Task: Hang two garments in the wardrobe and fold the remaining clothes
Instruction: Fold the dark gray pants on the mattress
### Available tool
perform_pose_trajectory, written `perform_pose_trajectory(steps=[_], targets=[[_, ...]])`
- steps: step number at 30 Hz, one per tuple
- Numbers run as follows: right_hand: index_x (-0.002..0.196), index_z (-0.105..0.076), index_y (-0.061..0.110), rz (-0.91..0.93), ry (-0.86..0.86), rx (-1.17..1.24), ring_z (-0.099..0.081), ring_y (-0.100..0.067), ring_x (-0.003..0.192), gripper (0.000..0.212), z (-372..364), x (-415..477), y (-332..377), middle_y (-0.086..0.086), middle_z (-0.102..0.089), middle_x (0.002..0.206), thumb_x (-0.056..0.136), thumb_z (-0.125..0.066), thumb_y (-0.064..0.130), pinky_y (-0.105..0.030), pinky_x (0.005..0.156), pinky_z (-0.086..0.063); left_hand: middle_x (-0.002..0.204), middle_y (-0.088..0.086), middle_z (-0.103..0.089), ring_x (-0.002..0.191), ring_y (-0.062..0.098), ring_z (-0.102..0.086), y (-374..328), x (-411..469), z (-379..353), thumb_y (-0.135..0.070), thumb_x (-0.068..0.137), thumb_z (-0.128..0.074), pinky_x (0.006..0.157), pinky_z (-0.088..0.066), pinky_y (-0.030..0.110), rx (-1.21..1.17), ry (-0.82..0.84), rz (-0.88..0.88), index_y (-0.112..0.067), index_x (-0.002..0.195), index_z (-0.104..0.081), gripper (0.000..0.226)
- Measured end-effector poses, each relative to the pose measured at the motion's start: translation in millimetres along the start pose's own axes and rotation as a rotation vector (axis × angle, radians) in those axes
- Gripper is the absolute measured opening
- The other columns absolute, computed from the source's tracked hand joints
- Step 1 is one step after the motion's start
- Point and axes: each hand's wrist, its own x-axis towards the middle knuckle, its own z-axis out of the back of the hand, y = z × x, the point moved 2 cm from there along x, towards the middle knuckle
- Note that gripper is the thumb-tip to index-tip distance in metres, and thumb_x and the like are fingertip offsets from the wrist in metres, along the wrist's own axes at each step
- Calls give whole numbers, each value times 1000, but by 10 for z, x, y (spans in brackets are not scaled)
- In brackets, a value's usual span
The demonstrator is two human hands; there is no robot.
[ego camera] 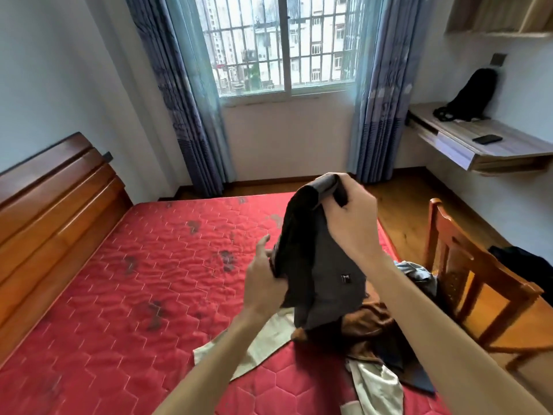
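Two grips clutch a dark garment (pixel 329 259): right grip (pixel 347 211) its top, left grip (pixel 263 277) its edge. Its label (pixel 346 278) is illegible.

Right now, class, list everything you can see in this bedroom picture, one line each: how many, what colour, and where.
mattress: one, red, centre
dark garment: one, dark grey, held above the mattress
clothes pile: one, brown, cream, blue, mattress's near right corner
headboard: one, brown wood, left
window: one, white-framed, far wall
curtains: two, blue, beside the window
chair: one, brown wood, right of mattress
desk: one, pale wood, right wall
backpack: one, black, on desk
phone: one, black, on desk
left hand: one, grips garment's side
right hand: one, grips garment's top
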Motion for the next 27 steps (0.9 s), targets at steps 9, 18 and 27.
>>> perform_pose_trajectory(steps=[9,18,27], targets=[[109,-70,32,67,289,-112,-66,2,94,32,-508,145,454,16,-73,97,84,-63,14,-21,87,-52,82,11,-71,80,38,-66,868,505,1526,-15,94,-61,61,-46,40,423,-101,-179,-12,89,-62,6],[104,-73,19,139,393,-139,-69,-6,82,39,-1357,-46,605,6,-74,88,80,-77,50,-34,74,-57,82,15,-69,81,40,-66,1006,952,2713,-24,98,-56,62,-43,39,516,69,-287,-11,89,-55,16],[70,-64,-3,-68,89,-113,-50,-23,58,56,-1785,324,630,-17,-59,61,99,-55,43,-40,61,-39,71,-9,-61,64,13,-59,1036,1001,3464,-69,71,-70,59,-44,30,754,280,-392,-24,85,-50,51]])
